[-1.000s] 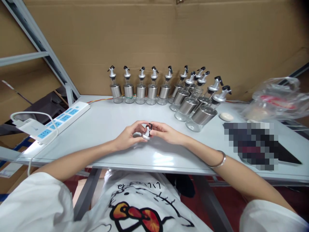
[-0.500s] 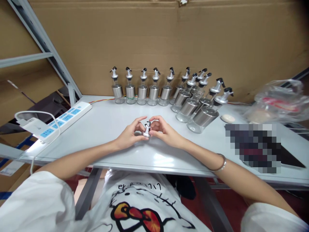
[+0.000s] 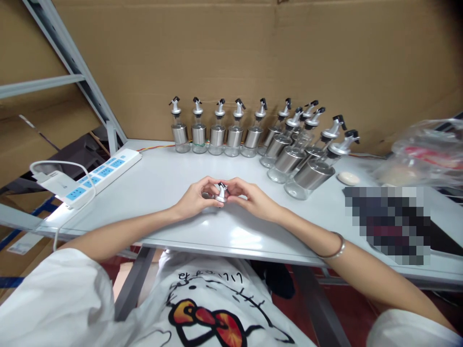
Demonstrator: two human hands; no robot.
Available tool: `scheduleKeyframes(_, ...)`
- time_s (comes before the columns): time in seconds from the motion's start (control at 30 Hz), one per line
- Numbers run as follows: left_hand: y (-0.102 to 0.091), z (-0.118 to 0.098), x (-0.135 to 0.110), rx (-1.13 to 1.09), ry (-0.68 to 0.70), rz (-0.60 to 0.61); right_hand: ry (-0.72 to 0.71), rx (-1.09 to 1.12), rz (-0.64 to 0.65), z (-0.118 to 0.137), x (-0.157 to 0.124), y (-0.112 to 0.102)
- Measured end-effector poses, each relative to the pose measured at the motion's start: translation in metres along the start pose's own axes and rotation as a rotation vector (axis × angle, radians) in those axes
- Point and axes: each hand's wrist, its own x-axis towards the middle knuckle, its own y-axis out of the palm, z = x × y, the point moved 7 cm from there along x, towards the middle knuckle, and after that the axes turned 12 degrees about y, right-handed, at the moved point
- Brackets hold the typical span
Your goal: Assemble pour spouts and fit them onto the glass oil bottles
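Note:
Between my hands, just above the grey table (image 3: 159, 185), is a silver pourer spout (image 3: 221, 193) with a small black flip cap at its top. My left hand (image 3: 195, 196) is closed on the spout from the left, thumb low by its round base. From the right, the fingers of my right hand (image 3: 249, 196) pinch at the black cap and the spout's side. Part of the spout is hidden behind my fingertips. Behind my hands stand glass oil bottles (image 3: 235, 140) with steel sleeves, each topped by a similar spout with a black cap.
Several bottles form a row along the cardboard wall (image 3: 217, 48), and more are grouped at the right, with one bottle (image 3: 311, 176) nearest me. A white power strip (image 3: 104, 176) lies at the left. An oval white object (image 3: 348, 179) and a clear plastic bag (image 3: 419, 154) are at the right.
The black cap, raised before, now sits lower against the spout's top. My hands have drawn closer together around it. The view has shifted slightly.

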Motion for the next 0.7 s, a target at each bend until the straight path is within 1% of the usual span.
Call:
scheduleKeyframes(0.13, 0.001, -0.002, 0.000, 0.003, 0.012, 0.006, 0.017, 0.026, -0.018, 0.000, 0.001, -0.002)
scheduleKeyframes(0.27, 0.003, -0.004, 0.000, 0.019, 0.025, 0.023, 0.098, 0.110, -0.018, -0.006, 0.001, -0.001)
scheduleKeyframes(0.33, 0.002, -0.006, 0.001, 0.026, 0.053, 0.009, 0.136, 0.163, -0.011, -0.010, 0.001, 0.002)
scheduleKeyframes(0.43, -0.001, -0.009, 0.001, 0.021, 0.107, -0.043, 0.180, 0.176, 0.010, -0.014, 0.001, 0.007)
scheduleKeyframes(0.5, -0.003, -0.009, -0.001, 0.030, 0.133, -0.056, 0.202, 0.185, 0.022, -0.015, 0.001, 0.010)
scheduleKeyframes(0.6, -0.002, -0.011, -0.003, 0.105, 0.184, -0.027, 0.218, 0.213, 0.047, -0.015, 0.001, 0.013)
scheduleKeyframes(0.7, 0.000, -0.013, -0.003, 0.219, 0.241, 0.036, 0.223, 0.231, 0.107, -0.013, 0.001, 0.018)
